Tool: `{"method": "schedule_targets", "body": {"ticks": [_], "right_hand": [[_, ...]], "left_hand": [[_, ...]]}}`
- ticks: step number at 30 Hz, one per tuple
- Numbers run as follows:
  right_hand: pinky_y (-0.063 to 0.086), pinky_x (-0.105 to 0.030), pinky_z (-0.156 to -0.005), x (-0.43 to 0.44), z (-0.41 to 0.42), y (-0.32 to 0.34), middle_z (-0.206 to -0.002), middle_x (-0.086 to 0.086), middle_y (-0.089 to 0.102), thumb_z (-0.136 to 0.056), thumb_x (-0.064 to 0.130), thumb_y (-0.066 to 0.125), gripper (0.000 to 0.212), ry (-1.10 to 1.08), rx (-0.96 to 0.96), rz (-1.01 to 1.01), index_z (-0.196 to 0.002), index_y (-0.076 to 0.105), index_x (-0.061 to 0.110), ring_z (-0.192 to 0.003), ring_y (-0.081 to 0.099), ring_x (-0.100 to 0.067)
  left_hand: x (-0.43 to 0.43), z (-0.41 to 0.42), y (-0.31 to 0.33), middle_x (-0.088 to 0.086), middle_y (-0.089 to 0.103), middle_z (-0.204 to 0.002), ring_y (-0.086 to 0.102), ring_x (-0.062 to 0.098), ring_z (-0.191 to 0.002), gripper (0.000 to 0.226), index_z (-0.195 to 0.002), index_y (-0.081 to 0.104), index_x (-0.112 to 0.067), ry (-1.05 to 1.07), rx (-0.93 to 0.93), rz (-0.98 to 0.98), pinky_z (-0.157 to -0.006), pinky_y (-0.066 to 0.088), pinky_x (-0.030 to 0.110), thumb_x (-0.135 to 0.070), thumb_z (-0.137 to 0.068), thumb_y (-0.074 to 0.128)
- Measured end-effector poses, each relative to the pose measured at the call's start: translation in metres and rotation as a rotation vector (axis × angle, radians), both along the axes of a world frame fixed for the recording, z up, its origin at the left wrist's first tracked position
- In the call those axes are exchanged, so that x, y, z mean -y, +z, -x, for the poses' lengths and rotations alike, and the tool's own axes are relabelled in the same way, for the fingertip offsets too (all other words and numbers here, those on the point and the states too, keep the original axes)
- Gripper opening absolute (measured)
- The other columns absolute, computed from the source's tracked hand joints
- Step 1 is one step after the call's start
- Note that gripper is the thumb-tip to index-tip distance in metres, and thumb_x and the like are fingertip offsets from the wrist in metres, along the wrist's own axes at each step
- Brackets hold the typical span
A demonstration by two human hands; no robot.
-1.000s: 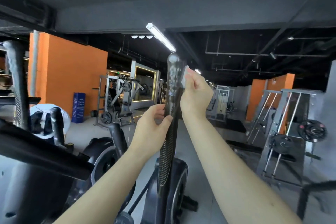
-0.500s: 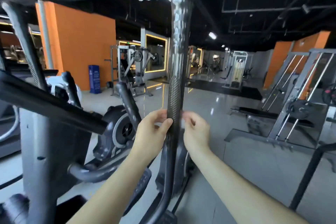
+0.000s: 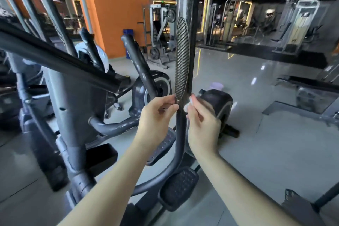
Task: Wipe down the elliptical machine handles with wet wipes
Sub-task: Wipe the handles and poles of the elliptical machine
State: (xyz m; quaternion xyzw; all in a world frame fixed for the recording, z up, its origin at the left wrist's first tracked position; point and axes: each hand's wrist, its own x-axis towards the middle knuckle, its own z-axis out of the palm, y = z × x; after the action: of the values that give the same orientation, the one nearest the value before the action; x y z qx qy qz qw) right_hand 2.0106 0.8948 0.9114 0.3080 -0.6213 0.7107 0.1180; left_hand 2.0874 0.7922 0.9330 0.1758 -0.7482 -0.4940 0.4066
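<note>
The elliptical's right handle [image 3: 185,29] is a tall dark upright bar with a ribbed oval sensor plate [image 3: 182,60], running up past the top of the view. My left hand [image 3: 156,115] pinches the bar just below that plate. My right hand [image 3: 201,121] grips a crumpled white wet wipe [image 3: 189,103] and presses it against the bar's right side at the same height. Most of the wipe is hidden inside my fingers. The elliptical's left handle [image 3: 36,5] rises at the far left.
Foot pedals [image 3: 178,187] lie below my arms on the grey floor. The machine's console post [image 3: 77,108] and a slanted crossbar [image 3: 60,60] fill the left. A second elliptical [image 3: 156,88], an orange pillar [image 3: 117,9] and weight machines [image 3: 300,24] stand beyond.
My right hand has slid with the wipe from the handle's top down to below the sensor plate. My left hand stayed low on the bar. The view tilted downward.
</note>
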Motion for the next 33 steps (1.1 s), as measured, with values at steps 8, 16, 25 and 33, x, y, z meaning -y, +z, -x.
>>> {"method": "schedule_targets", "body": {"ticks": [8,16,25,33], "right_hand": [[0.040,-0.002,-0.092,-0.004,0.014,-0.004,-0.113,0.000,0.067,-0.098,-0.003,0.063,0.030,0.048,0.060,-0.107,-0.125,0.072,0.004,-0.100,0.062,0.014],[0.049,-0.023,-0.101,0.005,0.001,-0.028,-0.110,0.005,0.064,-0.102,0.015,0.064,0.023,-0.045,0.159,-0.169,-0.123,0.075,0.014,-0.102,0.065,0.004],[0.054,-0.024,-0.090,0.012,-0.037,-0.025,-0.105,0.000,0.076,-0.091,0.017,0.080,0.024,-0.168,0.300,-0.062,-0.107,0.078,0.035,-0.099,0.073,-0.009],[0.054,-0.028,-0.084,0.008,-0.039,-0.019,-0.092,0.005,0.080,-0.095,0.013,0.072,0.010,-0.250,0.338,-0.038,-0.097,0.080,0.017,-0.083,0.071,-0.003]], "left_hand": [[0.002,-0.004,-0.005,-0.012,0.078,-0.107,0.072,0.009,-0.106,0.028,-0.115,0.075,-0.023,-0.038,0.048,-0.012,-0.101,0.054,0.035,-0.003,-0.100,0.062],[0.018,-0.008,-0.016,-0.012,0.078,-0.105,0.072,0.004,-0.103,0.025,-0.115,0.075,-0.020,-0.193,0.109,-0.018,-0.096,0.054,0.024,-0.006,-0.100,0.061],[0.035,-0.018,-0.019,-0.003,0.077,-0.093,0.072,0.017,-0.087,0.013,-0.101,0.072,-0.024,-0.388,0.142,-0.121,-0.082,0.059,0.034,-0.036,-0.096,0.069],[0.045,-0.008,-0.021,-0.012,0.067,-0.070,0.061,0.001,-0.065,0.014,-0.083,0.068,-0.021,-0.348,0.134,-0.018,-0.065,0.044,0.012,-0.026,-0.095,0.071]]}}
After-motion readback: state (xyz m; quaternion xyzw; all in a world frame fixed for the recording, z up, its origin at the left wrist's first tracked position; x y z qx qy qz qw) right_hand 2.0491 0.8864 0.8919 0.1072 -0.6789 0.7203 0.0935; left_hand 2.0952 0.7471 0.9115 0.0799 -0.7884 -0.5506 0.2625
